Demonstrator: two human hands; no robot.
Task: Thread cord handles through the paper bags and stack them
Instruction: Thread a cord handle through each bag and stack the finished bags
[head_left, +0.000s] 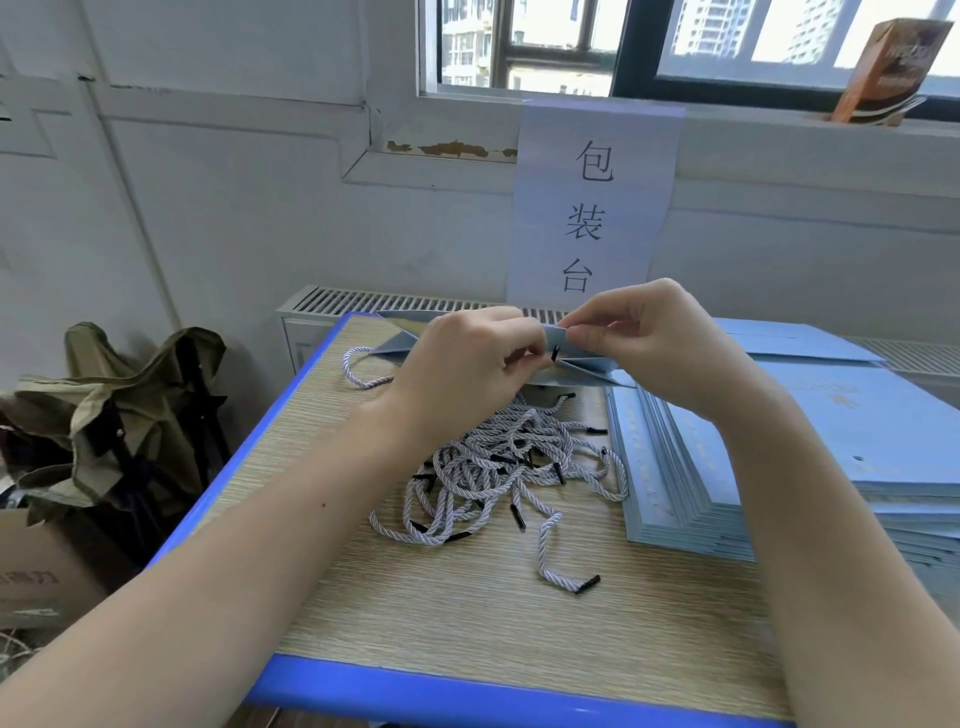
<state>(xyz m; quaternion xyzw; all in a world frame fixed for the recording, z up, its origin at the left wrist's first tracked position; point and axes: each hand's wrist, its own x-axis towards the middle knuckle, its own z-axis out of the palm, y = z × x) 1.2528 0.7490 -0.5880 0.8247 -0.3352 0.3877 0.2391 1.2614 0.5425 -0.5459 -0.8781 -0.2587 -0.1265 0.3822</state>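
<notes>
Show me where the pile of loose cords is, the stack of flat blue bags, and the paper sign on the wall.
pile of loose cords (498, 467), head view, on the tangled middle of the heap.
stack of flat blue bags (857, 431), head view, on the top bag's face.
paper sign (592, 208), head view, on the sheet's middle.

Both forearms bare, no sleeves; short, unpainted fingernails.

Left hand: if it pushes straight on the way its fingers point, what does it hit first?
Probably the bag edge that both hands hold: the left hand pinches a black cord tip against it, right hand just beyond. Depth unclear.
</notes>
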